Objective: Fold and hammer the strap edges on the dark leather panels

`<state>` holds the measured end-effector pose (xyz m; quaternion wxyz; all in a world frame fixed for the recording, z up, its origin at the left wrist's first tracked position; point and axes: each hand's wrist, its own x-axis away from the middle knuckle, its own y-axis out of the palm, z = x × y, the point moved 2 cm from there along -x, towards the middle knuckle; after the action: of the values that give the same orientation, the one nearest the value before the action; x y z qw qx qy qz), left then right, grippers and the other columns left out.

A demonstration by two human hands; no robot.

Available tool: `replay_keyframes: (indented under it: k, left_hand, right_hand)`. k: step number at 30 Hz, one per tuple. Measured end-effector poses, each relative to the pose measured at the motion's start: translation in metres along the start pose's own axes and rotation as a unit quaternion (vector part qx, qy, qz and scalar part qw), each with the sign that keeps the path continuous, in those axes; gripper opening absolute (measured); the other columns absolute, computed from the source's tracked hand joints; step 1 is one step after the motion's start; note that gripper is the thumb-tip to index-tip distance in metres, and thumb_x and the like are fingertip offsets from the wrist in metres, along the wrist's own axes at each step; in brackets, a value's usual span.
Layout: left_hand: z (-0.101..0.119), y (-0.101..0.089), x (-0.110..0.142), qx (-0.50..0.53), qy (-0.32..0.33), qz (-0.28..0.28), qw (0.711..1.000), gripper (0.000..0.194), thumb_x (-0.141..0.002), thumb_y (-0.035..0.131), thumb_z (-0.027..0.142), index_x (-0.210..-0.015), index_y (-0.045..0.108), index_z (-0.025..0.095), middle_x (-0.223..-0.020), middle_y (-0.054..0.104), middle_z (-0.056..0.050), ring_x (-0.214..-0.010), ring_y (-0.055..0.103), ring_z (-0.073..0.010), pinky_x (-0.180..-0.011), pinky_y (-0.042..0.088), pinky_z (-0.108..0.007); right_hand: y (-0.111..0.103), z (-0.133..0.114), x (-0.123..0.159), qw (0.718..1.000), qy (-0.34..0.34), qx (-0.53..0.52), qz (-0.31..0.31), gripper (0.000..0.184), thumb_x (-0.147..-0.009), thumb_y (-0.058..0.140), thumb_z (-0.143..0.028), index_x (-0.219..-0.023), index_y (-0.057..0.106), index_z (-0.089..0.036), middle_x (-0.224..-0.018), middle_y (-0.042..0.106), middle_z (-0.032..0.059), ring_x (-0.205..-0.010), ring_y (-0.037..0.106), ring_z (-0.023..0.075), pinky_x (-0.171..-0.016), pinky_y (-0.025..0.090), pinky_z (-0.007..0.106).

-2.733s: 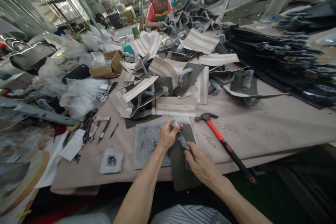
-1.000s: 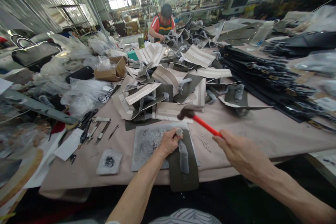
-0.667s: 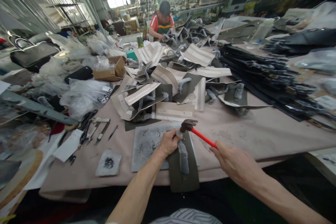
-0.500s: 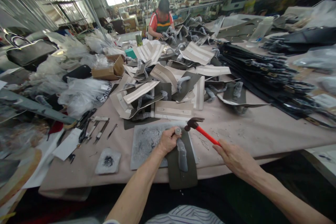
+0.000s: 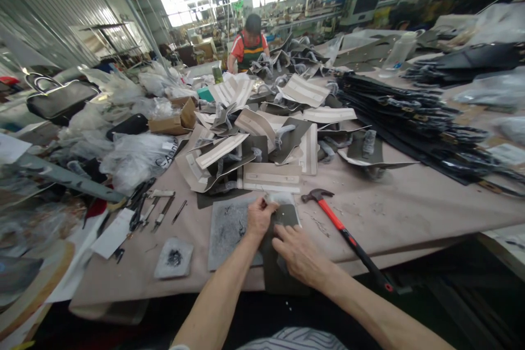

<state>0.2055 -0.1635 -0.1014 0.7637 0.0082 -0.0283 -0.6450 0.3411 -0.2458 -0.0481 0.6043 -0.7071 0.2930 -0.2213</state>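
Note:
A dark olive panel (image 5: 279,279) lies across a grey slab (image 5: 225,235) and hangs over the table's front edge. At the panel's upper left edge my left hand (image 5: 259,217) is closed, thumb and forefinger pinched together; what they hold is too small to make out. My right hand (image 5: 299,251) rests on the panel with fingers curled and closed on it, covering most of its plastic-wrapped strip. Right of the panel, a claw hammer (image 5: 334,219) with a red and black handle lies on the table, its handle end past the edge, untouched.
A small tray of dark bits (image 5: 174,257) sits left of the slab, near hand tools (image 5: 162,210). Beyond it are piled panels (image 5: 266,175), plastic bags (image 5: 131,161) and a stack of black straps (image 5: 410,120). A co-worker (image 5: 250,46) is across the table.
The hammer has left my right hand and lies on the table. That hand has moved left onto the panel. The round-topped metal piece no longer shows in my left hand.

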Motion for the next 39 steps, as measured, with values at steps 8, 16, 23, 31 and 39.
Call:
replay_keyframes:
  k: [8,16,23,31,39]
  left_hand:
    - [0.111,-0.03,0.004,0.072,0.163,0.1,0.979,0.024,-0.077,0.08,0.033,-0.089,0.069,0.015,-0.083,0.074,-0.004,-0.079,0.071,-0.0164,-0.079,0.056,-0.029]
    - [0.077,-0.02,0.019,0.02,0.094,0.032,0.995,0.015,-0.077,0.077,0.025,-0.087,0.07,0.016,-0.083,0.074,-0.004,-0.078,0.069,-0.0169,-0.077,0.056,-0.026]
    - [0.007,-0.016,0.007,0.056,0.003,0.023,0.998,0.021,-0.076,0.076,0.029,-0.092,0.07,0.016,-0.086,0.074,-0.004,-0.081,0.07,-0.0175,-0.079,0.055,-0.028]
    - [-0.002,-0.005,-0.006,0.05,0.001,-0.002,0.999,0.025,-0.077,0.077,0.03,-0.095,0.068,0.016,-0.089,0.075,-0.006,-0.085,0.072,-0.0191,-0.084,0.056,-0.031]
    - [-0.007,-0.007,-0.007,0.06,-0.022,-0.016,0.998,0.036,-0.079,0.078,0.041,-0.101,0.065,0.016,-0.09,0.076,-0.008,-0.086,0.074,-0.0213,-0.085,0.057,-0.035]
  right_hand:
    - [-0.054,0.009,-0.021,0.969,0.224,0.096,0.037,0.012,-0.078,0.052,-0.011,-0.089,0.056,-0.017,-0.092,0.063,0.0127,-0.078,0.061,0.0245,-0.069,0.037,0.036]
    - [-0.042,0.012,-0.026,0.933,0.36,0.003,-0.029,0.02,-0.093,0.05,-0.029,-0.105,0.057,-0.015,-0.087,0.071,0.0127,-0.078,0.072,0.0289,-0.06,0.042,0.033]
    - [-0.002,0.0,-0.018,0.91,0.392,-0.13,-0.009,0.052,-0.099,0.045,-0.051,-0.138,0.051,-0.017,-0.089,0.075,0.0122,-0.085,0.074,0.0291,-0.069,0.048,0.034]
    - [0.001,-0.004,-0.024,0.913,0.385,-0.134,-0.018,0.04,-0.104,0.037,-0.04,-0.134,0.058,-0.024,-0.096,0.076,0.0102,-0.084,0.074,0.0257,-0.07,0.047,0.032]
    - [0.0,0.011,-0.01,0.893,0.321,-0.315,0.005,0.056,-0.098,0.041,-0.055,-0.138,0.053,-0.017,-0.093,0.074,0.0096,-0.086,0.07,0.0243,-0.075,0.047,0.032]
